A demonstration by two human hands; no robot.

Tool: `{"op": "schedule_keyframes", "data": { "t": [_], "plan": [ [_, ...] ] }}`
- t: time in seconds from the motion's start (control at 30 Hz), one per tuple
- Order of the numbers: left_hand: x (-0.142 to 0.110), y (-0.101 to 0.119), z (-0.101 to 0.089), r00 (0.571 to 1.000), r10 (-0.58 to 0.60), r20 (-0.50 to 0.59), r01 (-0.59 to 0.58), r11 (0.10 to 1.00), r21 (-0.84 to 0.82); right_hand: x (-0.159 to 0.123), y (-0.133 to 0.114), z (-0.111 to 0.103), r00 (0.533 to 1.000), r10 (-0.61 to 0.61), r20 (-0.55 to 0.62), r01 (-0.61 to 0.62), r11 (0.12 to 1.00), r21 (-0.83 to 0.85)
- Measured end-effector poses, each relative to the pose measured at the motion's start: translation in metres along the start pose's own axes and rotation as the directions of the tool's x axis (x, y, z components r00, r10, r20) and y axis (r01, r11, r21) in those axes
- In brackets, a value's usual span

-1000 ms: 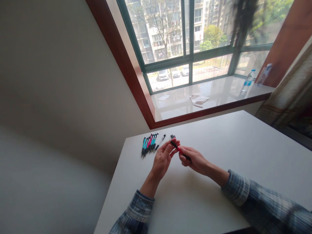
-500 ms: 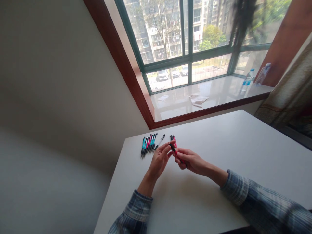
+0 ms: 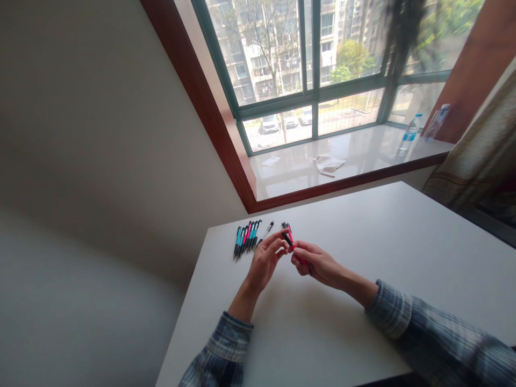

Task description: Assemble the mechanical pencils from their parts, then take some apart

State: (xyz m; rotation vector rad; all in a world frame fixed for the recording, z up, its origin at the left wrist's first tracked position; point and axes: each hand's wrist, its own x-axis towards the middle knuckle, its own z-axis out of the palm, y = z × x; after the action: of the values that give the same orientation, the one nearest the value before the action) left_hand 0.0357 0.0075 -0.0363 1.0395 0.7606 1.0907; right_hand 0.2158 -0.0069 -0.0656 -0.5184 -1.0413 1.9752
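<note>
The right hand (image 3: 318, 267) closes narrowly on the pink barrel of a retractable pen (image 3: 295, 249), and the left hand (image 3: 264, 263) pinches its black end. A row of teal and pink pens (image 3: 246, 238) lies at ten o'clock on the white table (image 3: 363, 231).

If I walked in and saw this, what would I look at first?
The big green-framed window grabs your eye first, high up in the view, with tall apartment buildings outside. Lower down, on the white table, the right hand grips a black and pink pen while the left hand is right at its black end. Just left of the hands lies a bright bunch of teal and pink pens.
</note>
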Motion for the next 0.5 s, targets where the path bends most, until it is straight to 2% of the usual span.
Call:
{"op": "schedule_keyframes", "data": {
  "t": [0.17,0.3,0.4,0.5],
  "plan": [
    [0.0028,-0.0046,-0.0037,0.989,0.079,-0.128,-0.079,0.997,0.002,-0.0008,-0.0017,0.0006,0.999,0.023,0.023,-0.023,1.000,-0.016],
    [0.0047,-0.0062,-0.0018,0.974,0.127,-0.188,-0.129,0.992,0.002,0.0004,-0.0025,-0.0016,0.999,-0.016,0.033,0.019,0.994,-0.105],
    [0.0048,-0.0052,0.0007,0.976,0.140,-0.168,-0.138,0.990,0.020,0.0008,-0.0052,-0.0019,0.997,-0.070,0.014,0.071,0.973,-0.219],
    [0.0038,-0.0037,0.0023,0.991,0.107,-0.079,-0.104,0.994,0.031,-0.0004,-0.0073,0.0007,0.999,-0.053,0.003,0.053,0.987,-0.154]
  ]
}}
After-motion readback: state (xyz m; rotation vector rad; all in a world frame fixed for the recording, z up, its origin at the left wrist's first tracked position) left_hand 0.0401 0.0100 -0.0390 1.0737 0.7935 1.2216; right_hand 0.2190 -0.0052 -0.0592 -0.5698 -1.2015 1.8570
